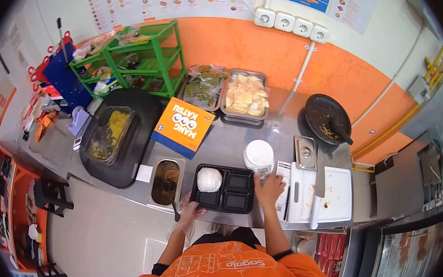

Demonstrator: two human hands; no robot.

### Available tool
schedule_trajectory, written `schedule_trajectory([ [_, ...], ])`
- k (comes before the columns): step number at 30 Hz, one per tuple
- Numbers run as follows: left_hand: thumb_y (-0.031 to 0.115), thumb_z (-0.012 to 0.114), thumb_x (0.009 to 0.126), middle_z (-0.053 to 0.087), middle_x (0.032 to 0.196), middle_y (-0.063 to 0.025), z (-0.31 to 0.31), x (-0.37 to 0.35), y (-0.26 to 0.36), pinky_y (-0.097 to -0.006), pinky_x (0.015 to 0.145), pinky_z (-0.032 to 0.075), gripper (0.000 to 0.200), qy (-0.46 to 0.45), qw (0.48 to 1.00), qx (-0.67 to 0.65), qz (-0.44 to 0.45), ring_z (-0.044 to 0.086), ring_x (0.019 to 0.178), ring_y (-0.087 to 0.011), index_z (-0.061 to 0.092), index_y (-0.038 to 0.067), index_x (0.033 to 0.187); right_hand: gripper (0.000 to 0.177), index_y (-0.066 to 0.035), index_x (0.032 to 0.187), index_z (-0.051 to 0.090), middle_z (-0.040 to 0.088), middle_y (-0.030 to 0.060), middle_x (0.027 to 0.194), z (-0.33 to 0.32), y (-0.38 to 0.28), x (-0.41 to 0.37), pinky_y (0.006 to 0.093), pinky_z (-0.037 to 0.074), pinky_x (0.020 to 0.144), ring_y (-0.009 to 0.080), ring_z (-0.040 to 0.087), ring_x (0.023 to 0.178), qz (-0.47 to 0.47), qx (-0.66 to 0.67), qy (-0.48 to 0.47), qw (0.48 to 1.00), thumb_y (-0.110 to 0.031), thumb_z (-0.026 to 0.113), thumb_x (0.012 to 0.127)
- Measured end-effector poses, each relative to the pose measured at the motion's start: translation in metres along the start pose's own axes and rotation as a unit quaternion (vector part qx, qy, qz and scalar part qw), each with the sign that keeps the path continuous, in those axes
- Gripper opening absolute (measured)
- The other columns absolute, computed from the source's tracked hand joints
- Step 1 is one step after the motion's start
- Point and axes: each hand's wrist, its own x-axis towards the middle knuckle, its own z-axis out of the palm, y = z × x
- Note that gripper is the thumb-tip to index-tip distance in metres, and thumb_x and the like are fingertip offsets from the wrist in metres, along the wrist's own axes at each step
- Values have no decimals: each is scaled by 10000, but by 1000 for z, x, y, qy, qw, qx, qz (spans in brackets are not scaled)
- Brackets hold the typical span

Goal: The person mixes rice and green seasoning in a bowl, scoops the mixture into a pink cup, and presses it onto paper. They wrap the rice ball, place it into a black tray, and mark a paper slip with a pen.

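A black compartment meal tray [237, 202] lies at the counter's front edge. Its upper-left compartment holds a white rounded mound [209, 180] that looks like moulded rice. My left hand [190, 210], in a clear plastic glove, is closed on the tray's lower-left corner. Bare, my right hand [270, 190] is beside the tray's right edge with fingers apart, just below a white kitchen scale [259, 156]. A steel container of dark sauce [166, 178] stands left of the tray, a dark-handled utensil leaning from it near my left hand.
Behind the tray lies an orange-and-blue box [183, 127]. A knife [319, 190] rests across the white cutting board [340, 184] at right. Farther back are a stone mortar [328, 118], a lidded steel container [306, 152], two filled trays and green racks [152, 60]. Yellow food [115, 130] sits left.
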Motion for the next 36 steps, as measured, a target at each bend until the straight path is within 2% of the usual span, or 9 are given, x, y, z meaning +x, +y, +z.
schedule_trajectory([
  [2,0,454,830,633,909,-123,-4,-5,-3,-287,537,575,508,-27,999,13,27,644,564,-215,431,87,1330,423,-3,914,601,573,211,937,5,20,-31,529,410,787,392,533,913,-100,-4,-13,995,-415,658,837],
  [5,-3,445,829,640,935,-117,8,-20,1,-284,587,584,483,-18,998,15,50,640,562,-188,456,40,1310,226,16,939,563,578,217,821,18,28,-41,380,454,635,354,583,692,-140,199,-61,968,-197,619,887],
  [9,19,471,848,622,1028,-120,44,-29,6,-282,632,585,491,-37,988,68,132,649,724,-157,434,13,1338,192,13,962,581,594,197,811,-28,9,-11,376,458,614,322,586,660,-163,229,-58,958,-171,602,910],
  [11,42,494,862,610,1063,-111,82,-30,22,-272,656,581,505,-41,995,-14,88,638,830,-170,416,7,1360,197,15,968,588,606,196,804,-32,17,18,365,461,608,297,600,663,-163,223,-9,961,-175,596,918],
  [17,40,451,885,606,1082,-129,175,14,34,-275,685,584,531,-58,995,3,75,668,755,-202,368,61,1409,208,0,939,598,640,163,757,-23,53,118,359,476,597,288,630,652,-162,210,44,963,-205,565,941],
  [21,60,452,892,639,987,-123,177,38,13,-256,608,582,517,-54,997,0,62,669,679,-185,379,82,1403,237,-3,924,589,642,170,751,-9,73,132,364,478,602,298,644,673,-155,202,6,967,-237,559,948],
  [25,77,485,905,665,879,-115,161,42,12,-240,538,575,479,-29,998,37,47,662,611,-161,407,82,1378,287,25,909,556,625,246,789,-21,57,126,441,469,660,418,619,753,-115,208,-79,968,-258,538,950],
  [31,142,521,929,683,791,-133,156,52,10,-247,532,569,522,-40,992,99,73,669,594,-163,373,124,1429,269,15,931,551,626,248,778,-17,52,137,470,462,683,435,613,753,-132,194,-54,971,-250,515,957],
  [36,139,526,931,683,798,-144,170,48,11,-249,544,574,575,-69,990,100,71,674,604,-162,320,157,1467,215,1,973,550,610,234,928,-15,66,140,466,459,733,429,596,853,-121,168,-5,978,-209,512,944],
])
